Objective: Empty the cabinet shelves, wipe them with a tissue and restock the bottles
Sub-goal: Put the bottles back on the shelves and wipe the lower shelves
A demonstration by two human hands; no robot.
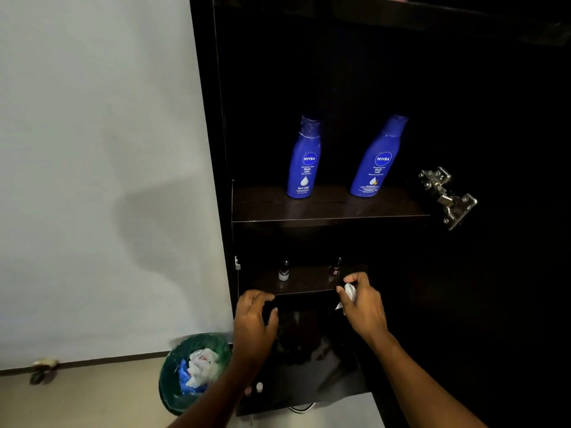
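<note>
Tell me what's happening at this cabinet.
A person is working at the open cabinet. The right hand grips a crumpled tissue at the front edge of the lower shelf, where two small bottles stand. The left hand hovers just below that edge, fingers curled; whether it holds anything is unclear. Two blue lotion bottles stand on the upper shelf.

A home, probably a bedroom or bathroom corner, though the dim view leaves the room unsure; a tall dark cabinet [207, 118] stands open against a plain white wall [92, 149]; on its upper shelf [330, 208] stand a left lotion bottle [304, 159] and a right lotion bottle [378, 159], both blue body milk; on the lower shelf [309, 285] sit a left polish bottle [283, 271] and a right polish bottle [334, 267]; left of the cabinet, on a pale floor [92, 403], a green-lined bin [168, 384] holds crumpled paper.
</note>
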